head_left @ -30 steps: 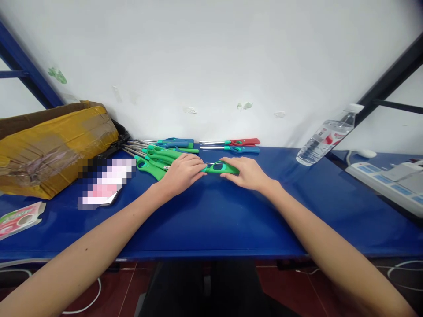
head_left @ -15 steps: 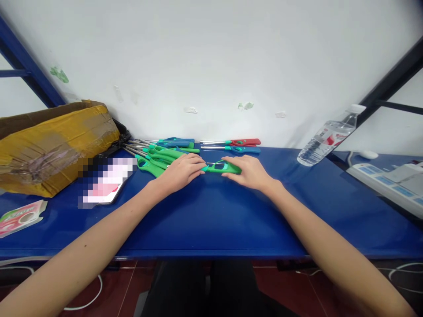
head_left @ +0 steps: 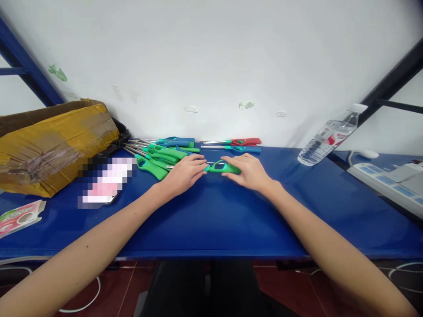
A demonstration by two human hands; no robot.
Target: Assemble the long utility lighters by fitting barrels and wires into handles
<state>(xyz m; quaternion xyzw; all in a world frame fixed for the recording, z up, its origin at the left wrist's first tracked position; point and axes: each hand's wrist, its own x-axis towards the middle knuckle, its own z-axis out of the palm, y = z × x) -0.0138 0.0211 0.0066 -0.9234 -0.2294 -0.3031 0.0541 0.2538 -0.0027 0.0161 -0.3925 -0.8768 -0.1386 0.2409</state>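
Observation:
A green long-nosed gas lighter (head_left: 215, 168) lies sideways low over the blue desk, its handle to the right and its metal tube to the left. The handle end is gripped by my right hand (head_left: 249, 171), thumb in front and fingers behind. My left hand (head_left: 187, 174) is closed around the tube side near the turquoise collar, hiding most of it. Just left of that hand is a pile of green lighters (head_left: 167, 155) with some blue lighters (head_left: 178, 142) behind. Along the wall lie a red lighter (head_left: 246, 141) and a blue lighter (head_left: 245, 149), tubes pointing left.
A taped cardboard box (head_left: 59, 147) stands at the left, with a pixelated phone (head_left: 110, 182) and a torn card package (head_left: 21, 217) before it. To the right are a water bottle (head_left: 330, 136) and a white power strip (head_left: 390, 182). The desk (head_left: 211, 220) meets the white wall.
My left hand has shifted very slightly to the right and uncovers a bit more of the pile. My right hand and the held lighter stay almost unchanged.

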